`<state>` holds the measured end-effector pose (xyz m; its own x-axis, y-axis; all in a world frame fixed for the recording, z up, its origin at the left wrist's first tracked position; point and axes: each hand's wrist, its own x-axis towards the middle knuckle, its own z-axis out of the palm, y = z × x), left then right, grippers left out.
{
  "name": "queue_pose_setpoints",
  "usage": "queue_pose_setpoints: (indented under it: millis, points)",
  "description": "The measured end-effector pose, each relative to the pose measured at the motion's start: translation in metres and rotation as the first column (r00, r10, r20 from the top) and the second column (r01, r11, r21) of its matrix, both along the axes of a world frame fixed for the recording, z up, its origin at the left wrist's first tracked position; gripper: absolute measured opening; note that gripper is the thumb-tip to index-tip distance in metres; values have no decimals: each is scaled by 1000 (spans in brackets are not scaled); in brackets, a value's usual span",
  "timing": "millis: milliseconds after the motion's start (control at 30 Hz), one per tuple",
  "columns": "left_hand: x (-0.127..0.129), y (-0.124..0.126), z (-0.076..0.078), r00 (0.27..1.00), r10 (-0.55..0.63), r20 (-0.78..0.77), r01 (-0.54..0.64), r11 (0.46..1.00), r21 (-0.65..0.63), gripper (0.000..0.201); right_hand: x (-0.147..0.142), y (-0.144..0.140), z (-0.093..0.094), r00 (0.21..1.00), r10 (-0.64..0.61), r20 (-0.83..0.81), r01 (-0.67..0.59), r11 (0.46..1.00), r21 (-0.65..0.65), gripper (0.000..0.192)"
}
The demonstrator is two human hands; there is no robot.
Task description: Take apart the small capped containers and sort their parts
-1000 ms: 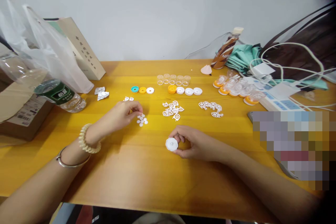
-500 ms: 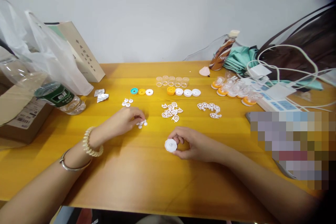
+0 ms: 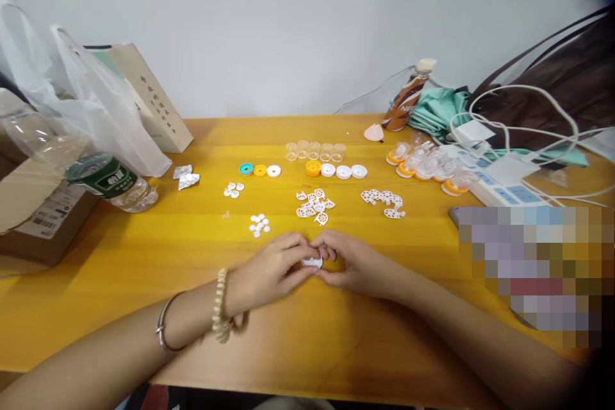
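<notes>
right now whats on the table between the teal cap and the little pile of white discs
In the head view, a small cluster of white pieces lies between the teal cap and the white discs; the rest is bare yellow table.

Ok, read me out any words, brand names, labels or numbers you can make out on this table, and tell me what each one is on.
"NES...": partial white lettering on the brown drink bottle; the rest is not readable.
Green-labelled water bottle: white characters, too blurred to read.
Tan paper bag: vertical column of characters, too small to read.
Cardboard box: barcode sticker, print too small to read.
Power strip: no readable markings.
</notes>
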<state>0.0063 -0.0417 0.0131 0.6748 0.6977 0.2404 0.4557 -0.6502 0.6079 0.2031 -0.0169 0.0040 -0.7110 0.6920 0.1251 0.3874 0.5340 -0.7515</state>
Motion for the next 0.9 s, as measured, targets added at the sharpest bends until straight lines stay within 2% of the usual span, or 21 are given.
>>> queue_pose_setpoints:
  millis: [100,267,433,500,700,900]
  points:
    - [2,1,-7,999,34,23,-34,999,-1,17,0,0,1,1000,7,-2,-7,1000,17,14]
    - [3,2,-5,998,52,38,-52,999,-8,13,-1,0,3,1000,9,2,-9,1000,20,12]
    - [8,0,-3,995,91,32,-86,986,-145,10,-1,-1,3,999,30,35,-32,999,36,14]
    - [9,0,-3,995,94,21,-89,983,-163,9,-1,-1,3,998,45,35,-47,998,52,15]
    - [10,-1,0,997,82,-5,-82,981,-174,7,-1,-1,6,997,56,45,-58,997,58,18]
    - [9,-2,-1,999,53,-8,-53,992,-112,5,0,-2,7,997,47,66,-51,997,53,19]
